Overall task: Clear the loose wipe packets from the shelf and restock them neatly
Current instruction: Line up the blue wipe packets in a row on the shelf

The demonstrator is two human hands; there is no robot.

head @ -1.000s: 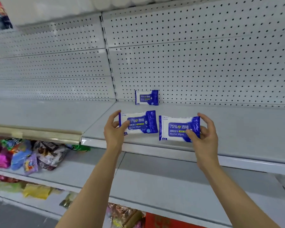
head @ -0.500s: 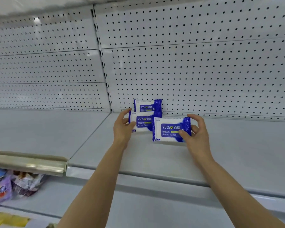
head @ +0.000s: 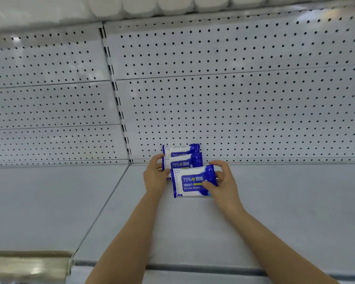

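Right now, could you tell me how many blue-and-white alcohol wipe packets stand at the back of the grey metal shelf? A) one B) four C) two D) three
D: three blue-and-white alcohol wipe packets stand one behind another by the perforated back panel, the left hand and right hand each gripping one.

You get flat, even, cool light with only faint shadows. Glare smears the gold rail (head: 29, 265) at lower left, the pegboard (head: 254, 99) lines bow toward the edges, and the top is washed out and soft.
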